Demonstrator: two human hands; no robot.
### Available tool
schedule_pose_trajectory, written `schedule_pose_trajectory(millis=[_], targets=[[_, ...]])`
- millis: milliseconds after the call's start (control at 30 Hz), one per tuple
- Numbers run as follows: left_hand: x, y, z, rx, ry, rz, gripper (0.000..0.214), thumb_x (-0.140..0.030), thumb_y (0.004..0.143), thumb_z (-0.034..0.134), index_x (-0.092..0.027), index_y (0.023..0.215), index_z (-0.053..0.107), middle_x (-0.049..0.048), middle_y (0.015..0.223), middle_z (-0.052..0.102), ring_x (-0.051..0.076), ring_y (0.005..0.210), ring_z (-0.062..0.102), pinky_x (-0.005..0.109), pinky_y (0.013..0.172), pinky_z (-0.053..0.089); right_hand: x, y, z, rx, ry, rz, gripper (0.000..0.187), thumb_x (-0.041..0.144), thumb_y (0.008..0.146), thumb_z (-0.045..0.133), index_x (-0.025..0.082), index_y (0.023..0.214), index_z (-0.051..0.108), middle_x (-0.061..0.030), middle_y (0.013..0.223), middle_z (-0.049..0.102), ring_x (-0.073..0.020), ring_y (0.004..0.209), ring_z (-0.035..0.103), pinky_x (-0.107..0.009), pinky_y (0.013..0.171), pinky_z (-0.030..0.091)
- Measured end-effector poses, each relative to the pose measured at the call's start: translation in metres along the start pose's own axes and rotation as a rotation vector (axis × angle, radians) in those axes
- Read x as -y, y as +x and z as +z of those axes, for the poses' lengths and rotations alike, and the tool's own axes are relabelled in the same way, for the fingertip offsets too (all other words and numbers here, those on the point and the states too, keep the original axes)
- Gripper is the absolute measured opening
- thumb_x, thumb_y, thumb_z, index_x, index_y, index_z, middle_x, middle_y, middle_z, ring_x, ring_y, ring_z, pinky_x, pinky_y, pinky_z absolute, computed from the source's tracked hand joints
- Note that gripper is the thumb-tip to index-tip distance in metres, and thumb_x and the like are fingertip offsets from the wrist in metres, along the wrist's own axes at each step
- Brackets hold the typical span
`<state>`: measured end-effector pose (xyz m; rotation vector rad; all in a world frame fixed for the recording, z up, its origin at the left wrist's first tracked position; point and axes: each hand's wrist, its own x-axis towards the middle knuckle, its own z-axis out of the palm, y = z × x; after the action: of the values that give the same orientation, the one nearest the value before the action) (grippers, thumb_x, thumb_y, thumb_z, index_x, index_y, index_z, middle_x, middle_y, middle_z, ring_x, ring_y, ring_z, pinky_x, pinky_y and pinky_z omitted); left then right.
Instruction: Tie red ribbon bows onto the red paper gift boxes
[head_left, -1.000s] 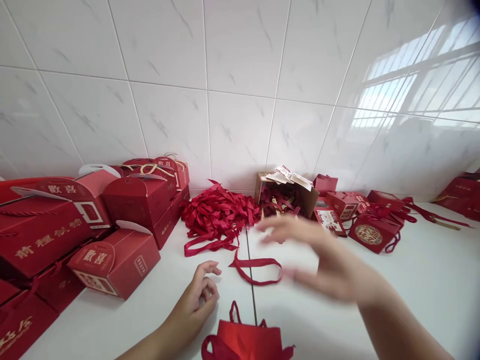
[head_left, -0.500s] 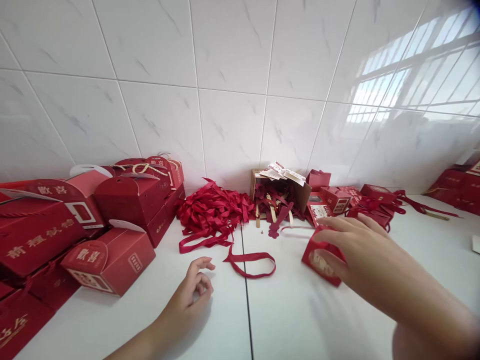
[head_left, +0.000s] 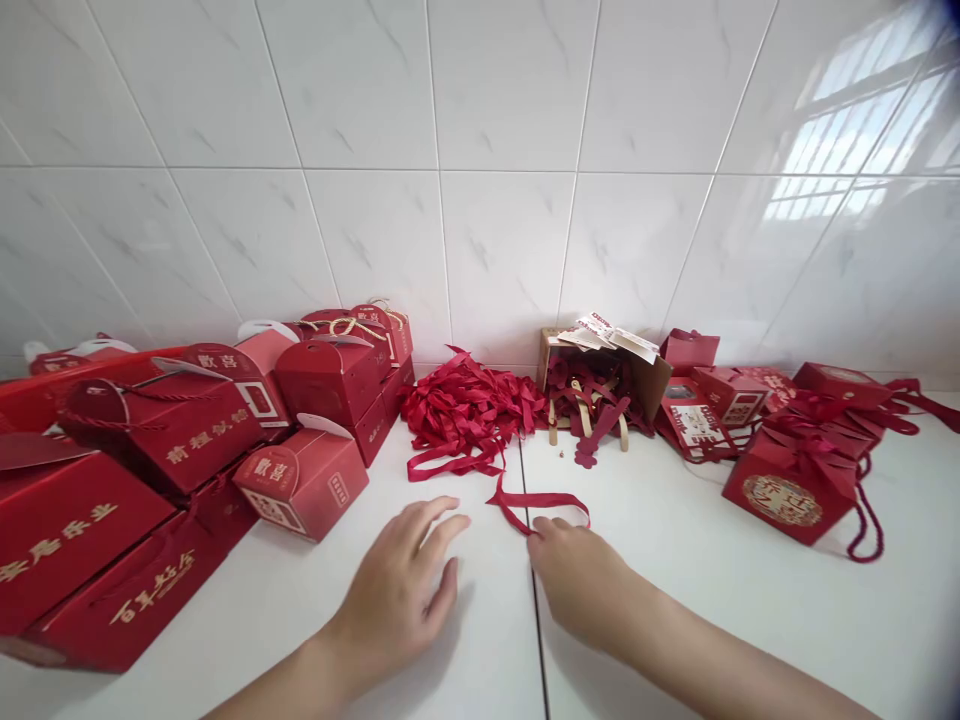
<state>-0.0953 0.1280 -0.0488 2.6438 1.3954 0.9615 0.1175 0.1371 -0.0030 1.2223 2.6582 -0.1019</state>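
Note:
My right hand [head_left: 574, 575] is low over the white table, its fingers closed at the near edge of a loose loop of red ribbon [head_left: 551, 499]; the fingertips are partly hidden behind the hand. My left hand [head_left: 401, 580] hovers to the left of that loop, fingers bent and apart, with nothing in it. Behind the loop lies a tangled heap of red ribbons [head_left: 472, 405]. A small red gift box [head_left: 784, 490] with a round gold emblem and a dark red cord stands to the right, apart from both hands.
Red gift boxes [head_left: 330, 380] are stacked on the left, with a single red box [head_left: 300, 485] in front. A cardboard box [head_left: 651, 385] on its side spills dark red and gold tags by the tiled wall. More small red boxes [head_left: 731, 392] stand at the right.
My right hand has let go of the red box with the gold emblem at the right and moved left onto the ribbon loop. My left hand has opened its fingers wider. The view has shifted left.

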Motion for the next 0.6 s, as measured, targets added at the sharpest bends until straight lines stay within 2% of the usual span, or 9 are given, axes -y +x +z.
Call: schedule_pose_trajectory(millis=[33,100,200,267,300,367,433,533,600], targets=[[-0.002,0.001,-0.013,-0.030,0.129,0.040,0.036,-0.015,0.084,0.047,-0.023,0.119,0.044,0.0106,0.120,0.052,0.024,0.110,0.052,0.038,0.090,0.046,-0.004,0.008,0.004,0.004,0.009,0.087,0.025,0.005,0.078,0.055,0.008,0.101,0.065,-0.0182,0.101,0.064,-0.0295,0.091,0.063,-0.035,0.069,0.049],[0.000,0.004,-0.040,-0.152,0.349,-0.029,0.034,-0.021,0.083,0.052,-0.019,0.117,0.046,0.0122,0.113,0.055,0.028,0.106,0.052,0.044,0.091,0.045,-0.014,0.021,0.011,-0.045,0.093,0.241,0.015,0.015,0.085,0.055,0.010,0.094,0.066,-0.0160,0.093,0.066,-0.0276,0.084,0.064,-0.033,0.066,0.047],[0.023,0.008,-0.075,-0.308,0.682,-0.305,0.040,-0.039,0.085,0.052,-0.013,0.115,0.048,0.0202,0.119,0.053,0.040,0.110,0.048,0.056,0.088,0.043,-0.025,0.037,0.022,-0.175,0.266,0.324,0.030,0.038,0.084,0.061,0.012,0.100,0.063,-0.0143,0.094,0.066,-0.0274,0.084,0.064,-0.031,0.061,0.043],[0.046,0.008,-0.087,-0.220,0.794,-0.483,0.049,-0.050,0.087,0.043,-0.009,0.114,0.049,0.0254,0.119,0.053,0.047,0.108,0.047,0.061,0.076,0.046,-0.029,0.044,0.028,-0.211,0.333,0.268,0.024,0.035,0.085,0.061,0.014,0.097,0.064,-0.0122,0.096,0.066,-0.0247,0.083,0.063,-0.028,0.060,0.040],[0.057,0.007,-0.089,-0.162,0.819,-0.536,0.051,-0.053,0.088,0.040,-0.009,0.111,0.051,0.0262,0.117,0.054,0.048,0.106,0.049,0.061,0.073,0.046,-0.030,0.046,0.030,-0.216,0.349,0.226,0.018,0.030,0.088,0.056,0.016,0.093,0.066,-0.0107,0.095,0.066,-0.0226,0.082,0.063,-0.027,0.060,0.039],[0.072,0.005,-0.088,-0.076,0.824,-0.579,0.053,-0.055,0.088,0.037,-0.009,0.108,0.054,0.0255,0.114,0.056,0.047,0.103,0.052,0.058,0.071,0.048,-0.036,0.044,0.028,-0.220,0.370,0.138,0.020,0.018,0.088,0.049,0.019,0.084,0.068,-0.0066,0.092,0.067,-0.0185,0.080,0.062,-0.026,0.061,0.037],[0.077,0.003,-0.082,-0.050,0.795,-0.578,0.052,-0.054,0.089,0.037,-0.011,0.111,0.055,0.0232,0.119,0.056,0.045,0.107,0.051,0.057,0.073,0.048,-0.046,0.035,0.019,-0.168,0.407,0.019,0.020,0.014,0.083,0.052,0.022,0.081,0.070,-0.0028,0.088,0.069,-0.0163,0.079,0.062,-0.024,0.062,0.037],[0.070,0.001,-0.068,-0.069,0.687,-0.510,0.048,-0.051,0.089,0.041,-0.015,0.117,0.056,0.0189,0.126,0.054,0.041,0.112,0.048,0.059,0.080,0.046,-0.069,0.013,-0.001,0.114,0.500,-0.106,0.014,0.017,0.073,0.064,0.024,0.079,0.074,-0.0009,0.082,0.071,-0.0170,0.073,0.062,-0.024,0.058,0.039],[0.059,0.000,-0.057,-0.059,0.549,-0.375,0.046,-0.049,0.087,0.046,-0.016,0.119,0.056,0.0161,0.128,0.054,0.037,0.115,0.047,0.057,0.088,0.044,-0.084,-0.002,-0.013,0.265,0.466,0.021,0.013,0.019,0.066,0.069,0.022,0.076,0.075,-0.0033,0.081,0.071,-0.0198,0.069,0.062,-0.026,0.054,0.039]])
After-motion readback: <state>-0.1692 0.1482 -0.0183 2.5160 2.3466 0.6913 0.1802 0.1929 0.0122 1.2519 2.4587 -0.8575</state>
